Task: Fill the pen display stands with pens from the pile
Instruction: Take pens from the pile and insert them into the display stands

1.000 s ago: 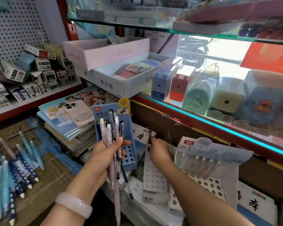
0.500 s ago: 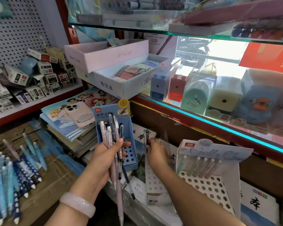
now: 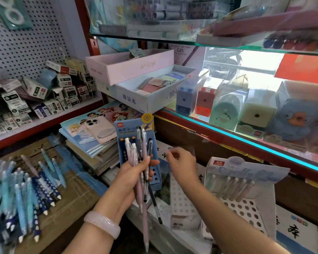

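Pens in hand: a bunch of pens [image 3: 140, 163], pink, clear and dark, standing upright in front of the blue stand, tips pointing down.
Left hand: the left hand [image 3: 134, 176] is wrapped closed around that bunch, thumb across the front; a pale bangle [image 3: 102, 224] sits on the wrist.
Right hand: the right hand [image 3: 182, 165] hovers above the flat white stand, fingers curled with thumb and forefinger close together; blur hides whether anything is pinched there, so its grip cannot be told.
Blue stand: the blue stand [image 3: 136, 154] is upright behind the held pens, a few pens already in it.
Flat white stand: the flat white stand [image 3: 183, 197] lies below the right hand, holes facing up.
Right stand: the white stand [image 3: 246, 191] with a printed header holds one row of pale pens at the back; front holes are open.
Pile: the pile of blue pens [image 3: 24, 197] lies on cardboard [image 3: 70, 204] at the left.
Nearby: a phone [image 3: 100, 130] rests on a stack of books [image 3: 88, 142] behind the blue stand.
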